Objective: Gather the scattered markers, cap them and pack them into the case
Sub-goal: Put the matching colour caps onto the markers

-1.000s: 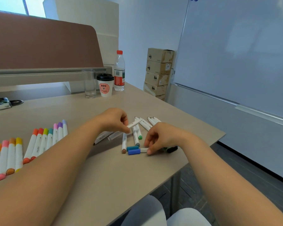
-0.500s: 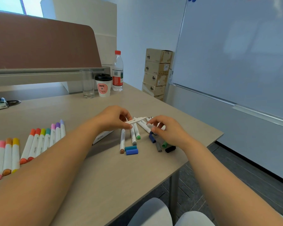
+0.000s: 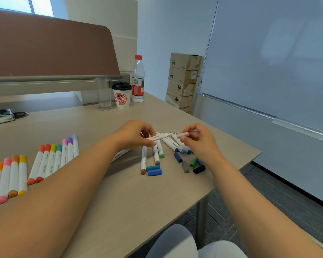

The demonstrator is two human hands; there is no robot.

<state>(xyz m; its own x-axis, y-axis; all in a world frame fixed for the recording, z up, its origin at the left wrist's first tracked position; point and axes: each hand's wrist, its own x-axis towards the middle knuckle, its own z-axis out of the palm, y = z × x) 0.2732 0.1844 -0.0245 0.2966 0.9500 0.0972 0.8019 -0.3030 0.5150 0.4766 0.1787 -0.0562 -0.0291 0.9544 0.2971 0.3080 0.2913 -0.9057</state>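
Note:
My left hand [image 3: 133, 134] pinches a white uncapped marker [image 3: 159, 137] held level above the table, its tip pointing right. My right hand [image 3: 198, 139] pinches a pale cap [image 3: 183, 135] just right of that tip, a small gap between them. Below lie several uncapped white markers [image 3: 172, 144] in a loose fan. Loose caps lie around them: teal [image 3: 153, 168], blue [image 3: 154, 172], navy [image 3: 177, 157], grey [image 3: 185, 166], green [image 3: 193, 162], black [image 3: 199, 169]. Capped markers [image 3: 53, 159] lie in rows at the left. A clear case [image 3: 120, 155] peeks out under my left forearm.
A glass [image 3: 104, 94], a paper cup [image 3: 122, 95] and a water bottle [image 3: 138, 79] stand at the back of the table [image 3: 119, 198]. A wrapped packet [image 3: 1, 116] lies far left. The table's right edge is close to the caps; a whiteboard [image 3: 268, 62] and stacked boxes [image 3: 183, 81] stand beyond.
My right hand rose from the caps near the table's front edge, carrying a pale cap up to the marker's tip. My left hand lifted the marker slightly and levelled it.

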